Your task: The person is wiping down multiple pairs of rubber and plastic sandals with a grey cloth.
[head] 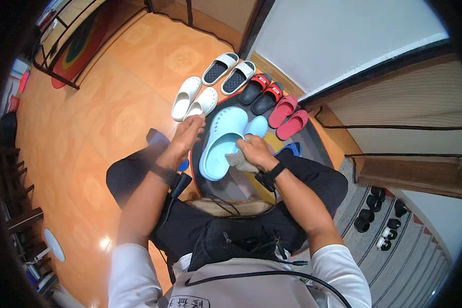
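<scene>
My right hand (256, 151) grips the rim of a large light blue foam clog (224, 142), held with its opening facing me. A grey cloth (240, 162) is bunched under the same hand. Partly behind them shows a second light blue clog (257, 126). My left hand (188, 135) is left of the held clog, fingers loosely curled with nothing visible in them. Its fingertips overlap the near end of a white clog (205, 101) in view; whether they touch it cannot be told. The other white clog (186, 98) lies beside that one.
White slides (220, 68), black slides with red straps (255, 89) and pink slippers (292, 124) line the rounded mat (312, 144). Right, several dark shoes (375, 200) sit on descending stairs (400, 261). A metal-framed rack (61, 73) stands far left. A black cable (261, 274) crosses my front.
</scene>
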`<state>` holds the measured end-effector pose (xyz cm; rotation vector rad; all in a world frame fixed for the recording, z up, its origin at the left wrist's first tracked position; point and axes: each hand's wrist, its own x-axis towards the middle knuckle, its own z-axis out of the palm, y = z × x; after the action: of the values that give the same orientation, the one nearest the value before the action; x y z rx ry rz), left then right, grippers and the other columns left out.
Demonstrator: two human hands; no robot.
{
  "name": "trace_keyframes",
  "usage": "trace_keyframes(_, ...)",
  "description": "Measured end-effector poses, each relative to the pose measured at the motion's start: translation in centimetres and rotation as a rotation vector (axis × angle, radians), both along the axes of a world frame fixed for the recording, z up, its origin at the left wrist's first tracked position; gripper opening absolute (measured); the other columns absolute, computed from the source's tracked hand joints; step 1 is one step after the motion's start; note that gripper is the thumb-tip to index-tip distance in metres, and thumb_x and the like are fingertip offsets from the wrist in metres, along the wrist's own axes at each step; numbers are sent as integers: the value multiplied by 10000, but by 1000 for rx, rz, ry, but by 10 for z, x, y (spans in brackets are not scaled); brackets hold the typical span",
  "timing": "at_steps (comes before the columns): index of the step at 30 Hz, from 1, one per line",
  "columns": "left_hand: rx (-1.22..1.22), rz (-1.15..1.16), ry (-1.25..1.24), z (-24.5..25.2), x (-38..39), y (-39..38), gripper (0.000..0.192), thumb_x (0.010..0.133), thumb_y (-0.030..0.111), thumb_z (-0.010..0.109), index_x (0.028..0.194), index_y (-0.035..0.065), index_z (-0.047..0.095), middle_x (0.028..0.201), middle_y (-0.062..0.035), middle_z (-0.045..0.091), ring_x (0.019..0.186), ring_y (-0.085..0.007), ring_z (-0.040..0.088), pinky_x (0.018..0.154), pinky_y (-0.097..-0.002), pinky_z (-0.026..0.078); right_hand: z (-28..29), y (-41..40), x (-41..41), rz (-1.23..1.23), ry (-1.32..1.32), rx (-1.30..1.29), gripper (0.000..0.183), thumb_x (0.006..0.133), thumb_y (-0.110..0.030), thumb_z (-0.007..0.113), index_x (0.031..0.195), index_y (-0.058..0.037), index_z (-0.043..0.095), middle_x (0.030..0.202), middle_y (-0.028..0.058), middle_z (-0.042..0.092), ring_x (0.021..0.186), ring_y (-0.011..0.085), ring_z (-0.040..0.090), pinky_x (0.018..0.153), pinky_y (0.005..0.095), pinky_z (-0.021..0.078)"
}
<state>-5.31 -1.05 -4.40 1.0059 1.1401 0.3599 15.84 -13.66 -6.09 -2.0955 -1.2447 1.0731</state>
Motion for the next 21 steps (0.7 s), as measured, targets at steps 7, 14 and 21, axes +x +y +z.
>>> trace_keyframes(7,-42,76,-102,10,3,2,497,979,389,636,1317,41,527,1244,-117,625,1099,-211,590,955,-377,473,-92,10,20,-96,-36,-236,488,845,-418,574,974,26,729,1027,321,679,1019,475,648,921,513,486)
trace_keyframes(14,-51,23,-146,36,15,1,452,995,340,618,1310,28,529,1262,-112,631,1076,-155,591,926,-319,491,-153,44,40,-97,-24,-331,479,849,-413,596,991,25,729,1062,312,683,1058,468,642,938,504,488)
trace_keyframes(21,-49,-13,-189,53,21,-3,361,1014,170,596,1322,0,513,1261,-118,634,1110,-162,594,978,-333,488,-186,73,45,-173,-100,-444,522,870,-460,608,1050,16,720,1127,280,685,1091,423,650,955,478,494)
